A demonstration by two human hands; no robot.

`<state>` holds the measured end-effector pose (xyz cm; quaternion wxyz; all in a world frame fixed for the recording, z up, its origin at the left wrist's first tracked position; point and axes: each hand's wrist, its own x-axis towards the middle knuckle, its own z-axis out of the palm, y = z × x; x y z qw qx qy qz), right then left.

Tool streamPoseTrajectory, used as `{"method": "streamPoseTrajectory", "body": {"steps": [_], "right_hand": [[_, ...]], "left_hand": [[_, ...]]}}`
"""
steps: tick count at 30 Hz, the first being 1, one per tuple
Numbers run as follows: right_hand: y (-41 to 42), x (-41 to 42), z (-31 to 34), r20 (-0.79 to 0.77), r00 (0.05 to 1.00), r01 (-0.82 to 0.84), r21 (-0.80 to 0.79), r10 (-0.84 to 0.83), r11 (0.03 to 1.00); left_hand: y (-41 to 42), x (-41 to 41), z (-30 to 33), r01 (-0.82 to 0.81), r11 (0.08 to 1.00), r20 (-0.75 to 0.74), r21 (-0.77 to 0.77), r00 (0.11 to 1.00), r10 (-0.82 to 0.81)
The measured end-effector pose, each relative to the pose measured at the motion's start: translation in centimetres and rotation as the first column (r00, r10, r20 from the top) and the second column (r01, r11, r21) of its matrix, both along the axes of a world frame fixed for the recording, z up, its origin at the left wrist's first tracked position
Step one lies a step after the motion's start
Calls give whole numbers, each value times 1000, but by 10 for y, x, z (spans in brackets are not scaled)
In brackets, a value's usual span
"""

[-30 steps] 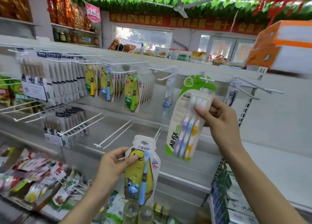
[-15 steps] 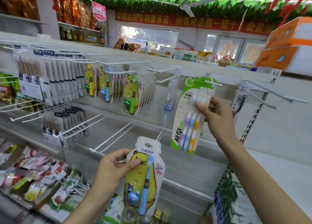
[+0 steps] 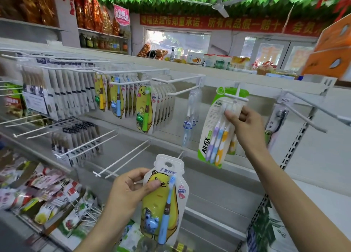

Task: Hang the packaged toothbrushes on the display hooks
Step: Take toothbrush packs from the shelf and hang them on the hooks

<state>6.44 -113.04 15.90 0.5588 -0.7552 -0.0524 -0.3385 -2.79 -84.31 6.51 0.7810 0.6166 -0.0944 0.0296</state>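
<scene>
right hand [image 3: 245, 126] pinches the three-brush pack [image 3: 214, 136] at a hook [image 3: 236, 98]; below-left, left hand [image 3: 129, 193] grips the yellow bear pack [image 3: 163, 200].

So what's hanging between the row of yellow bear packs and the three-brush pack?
In the head view, one clear toothbrush pack hangs alone between the bear packs and the three-brush pack.

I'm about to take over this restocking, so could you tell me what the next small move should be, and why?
Probably slide the All-fix three-brush pack further back along its white hook, then release. The right hand pinches the pack's top right at the hook's front end, while the left hand holds the yellow bear toothbrush pack, unhung.
</scene>
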Motion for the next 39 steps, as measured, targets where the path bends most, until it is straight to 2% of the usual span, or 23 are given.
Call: {"method": "streamPoseTrajectory", "body": {"steps": [9, 13, 16, 19, 26, 32, 35, 37, 39], "right_hand": [[-7, -5, 2, -49, 993, 106, -74, -110, 992], [-12, -12, 2, -74, 971, 206, -210, -226, 956], [-12, -19, 1, -71, 942, 284, -355, -329, 891], [-15, -21, -6, -65, 932, 299, -417, -357, 858], [-17, -21, -18, -50, 923, 334, -392, -382, 857], [-11, -36, -27, -144, 889, 368, -342, -436, 864], [-6, -56, -40, -67, 883, 407, -384, -465, 829], [5, -75, -47, -14, 907, 385, -379, -421, 841], [21, -99, -52, -20, 948, 290, -359, -318, 887]], "left_hand": [[-2, -2, -7, 16, 1000, -42, 11, 999, -15], [1, -5, -8, 26, 999, -47, 21, 999, -25], [3, -7, -9, 41, 999, -50, 20, 998, -40], [6, -9, -10, 59, 998, -50, 31, 997, -58], [12, -16, -15, 76, 997, -56, 12, 996, -75], [22, -21, -19, 87, 996, -46, -4, 995, -87], [24, -22, -20, 86, 996, -44, 14, 995, -86], [23, -21, -20, 79, 997, -42, 21, 996, -78], [18, -20, -20, 78, 997, -33, 20, 996, -77]]}}
